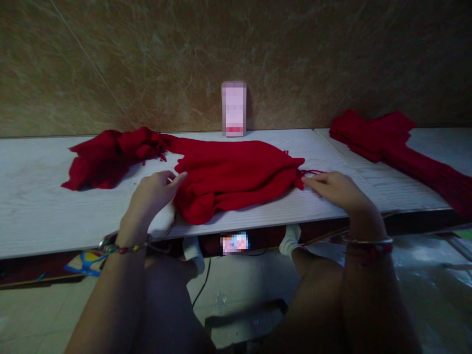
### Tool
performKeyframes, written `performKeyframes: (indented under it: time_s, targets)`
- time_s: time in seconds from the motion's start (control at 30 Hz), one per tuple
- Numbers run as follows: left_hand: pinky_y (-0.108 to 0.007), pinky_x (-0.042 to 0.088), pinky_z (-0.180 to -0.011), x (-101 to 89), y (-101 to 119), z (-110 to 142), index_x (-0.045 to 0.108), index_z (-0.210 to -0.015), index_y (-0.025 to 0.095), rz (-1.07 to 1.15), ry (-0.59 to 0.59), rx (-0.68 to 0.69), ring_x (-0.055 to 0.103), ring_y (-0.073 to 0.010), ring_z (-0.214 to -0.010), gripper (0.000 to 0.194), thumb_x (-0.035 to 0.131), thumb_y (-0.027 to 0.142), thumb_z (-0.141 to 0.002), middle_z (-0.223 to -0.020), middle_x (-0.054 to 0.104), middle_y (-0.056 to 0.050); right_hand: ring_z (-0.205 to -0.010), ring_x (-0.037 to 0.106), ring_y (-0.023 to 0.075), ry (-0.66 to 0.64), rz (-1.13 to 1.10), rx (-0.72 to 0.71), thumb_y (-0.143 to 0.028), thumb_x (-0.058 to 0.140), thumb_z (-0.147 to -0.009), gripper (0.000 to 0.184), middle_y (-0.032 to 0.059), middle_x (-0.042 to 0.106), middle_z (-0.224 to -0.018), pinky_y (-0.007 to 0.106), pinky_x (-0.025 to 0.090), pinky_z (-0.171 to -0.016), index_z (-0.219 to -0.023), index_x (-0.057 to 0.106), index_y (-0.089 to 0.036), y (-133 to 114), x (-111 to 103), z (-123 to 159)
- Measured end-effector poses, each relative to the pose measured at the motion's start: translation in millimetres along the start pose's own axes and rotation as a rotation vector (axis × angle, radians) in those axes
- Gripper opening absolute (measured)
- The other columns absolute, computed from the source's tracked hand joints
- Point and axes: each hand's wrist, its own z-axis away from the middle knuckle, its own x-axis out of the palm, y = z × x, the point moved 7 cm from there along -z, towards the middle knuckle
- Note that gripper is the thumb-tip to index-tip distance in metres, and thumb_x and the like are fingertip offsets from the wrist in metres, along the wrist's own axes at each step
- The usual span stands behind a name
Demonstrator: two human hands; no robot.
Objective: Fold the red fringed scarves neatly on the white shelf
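A red fringed scarf (236, 169) lies bunched and partly folded on the white wood-grain bench top in front of me. At its left edge is my left hand (153, 194), fingers curled and thumb against the cloth, closed on that edge. My right hand (334, 189) pinches the fringe strands at the scarf's right end. Beside the left hand, a crumpled red cloth (106, 157) with fringe touches or overlaps the scarf's far left corner; I cannot tell whether they are joined.
More folded red cloth (383, 132) lies at the right and hangs over the front edge. A phone (234, 109), its screen blurred, leans on the brown marbled wall (295, 64). Below the bench top (37, 196) are my legs, a black cable (202, 290) and a blue-handled item (86, 263).
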Motion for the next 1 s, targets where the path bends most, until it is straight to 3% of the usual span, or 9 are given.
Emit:
performKeyframes:
  time_s: [0.1,0.2,0.3,0.47,0.67,0.77,0.9,1.0]
  targets:
    - [-0.03,0.045,-0.057,8.6,4.8,5.7,0.061,-0.061,0.021,0.087,-0.226,0.023,0.06,-0.0215,-0.061,0.044,0.044,0.06,-0.07,-0.06,0.066,-0.005,-0.046,0.048,0.0127,-0.303,-0.092,-0.043,-0.04,0.056,-0.071,0.028,-0.0034,0.052,-0.043,0.025,0.035,-0.049,-0.053,0.063,-0.021,-5.7,21.4,8.9]
    - [-0.028,0.047,-0.058,14.3,14.9,10.9,0.064,-0.066,0.022,0.245,-0.377,0.094,0.061,-0.0203,-0.067,0.035,0.054,0.055,-0.062,-0.07,0.07,-0.004,-0.045,0.046,0.0107,-0.454,-0.149,-0.121,-0.041,0.055,-0.071,0.03,-0.0048,0.048,-0.043,0.024,0.034,-0.047,-0.05,0.058,-0.02,-19.8,38.8,14.5]
    - [-0.028,0.047,-0.056,16.0,13.5,10.1,0.064,-0.068,0.023,0.333,-0.412,0.059,0.061,-0.0203,-0.065,0.028,0.062,0.047,-0.054,-0.067,0.069,-0.003,-0.044,0.044,0.0097,-0.433,-0.204,-0.133,-0.04,0.055,-0.071,0.032,-0.0045,0.046,-0.042,0.024,0.032,-0.045,-0.046,0.052,-0.02,-28.6,46.7,12.3]
    - [-0.027,0.046,-0.055,12.7,8.2,5.3,0.064,-0.073,0.019,0.406,-0.341,0.0,0.06,-0.0189,-0.063,0.03,0.065,0.042,-0.053,-0.063,0.066,-0.003,-0.044,0.042,0.0091,-0.346,-0.362,-0.07,-0.032,0.056,-0.07,0.023,-0.0043,0.047,-0.044,0.023,0.031,-0.045,-0.051,0.054,-0.019,-33.9,48.7,9.6]
    - [-0.026,0.045,-0.056,5.2,14.3,4.5,0.062,-0.075,0.018,0.412,-0.217,-0.031,0.06,-0.0181,-0.065,0.028,0.064,0.042,-0.06,-0.063,0.063,-0.002,-0.045,0.037,0.0074,-0.48,-0.474,-0.176,-0.04,0.056,-0.068,0.029,-0.0061,0.043,-0.044,0.023,0.027,-0.045,-0.049,0.048,-0.019,-52.2,44.1,20.3]
    - [-0.028,0.047,-0.06,4.2,19.1,5.8,0.062,-0.079,0.018,0.391,-0.21,-0.023,0.06,-0.0191,-0.068,0.027,0.062,0.04,-0.063,-0.066,0.063,-0.002,-0.045,0.036,0.007,-0.464,-0.511,-0.174,-0.039,0.057,-0.067,0.027,-0.0069,0.042,-0.044,0.023,0.026,-0.045,-0.05,0.049,-0.019,-57.1,40.0,21.7]
    - [-0.031,0.049,-0.067,5.6,23.3,9.9,0.062,-0.084,0.018,0.396,-0.29,0.026,0.061,-0.0206,-0.076,0.033,0.06,0.043,-0.063,-0.077,0.066,-0.005,-0.044,0.036,0.0068,-0.376,-0.536,-0.171,-0.037,0.06,-0.067,0.027,-0.0072,0.041,-0.044,0.024,0.026,-0.045,-0.05,0.048,-0.02,-60.7,35.5,19.7]
    - [-0.031,0.05,-0.072,13.2,26.4,16.1,0.06,-0.093,0.019,0.448,-0.465,0.083,0.062,-0.0214,-0.084,0.044,0.065,0.045,-0.058,-0.084,0.067,-0.004,-0.044,0.036,0.0069,-0.256,-0.581,-0.18,-0.038,0.061,-0.07,0.032,-0.0073,0.039,-0.044,0.024,0.026,-0.045,-0.049,0.046,-0.02,-59.1,26.8,15.6]
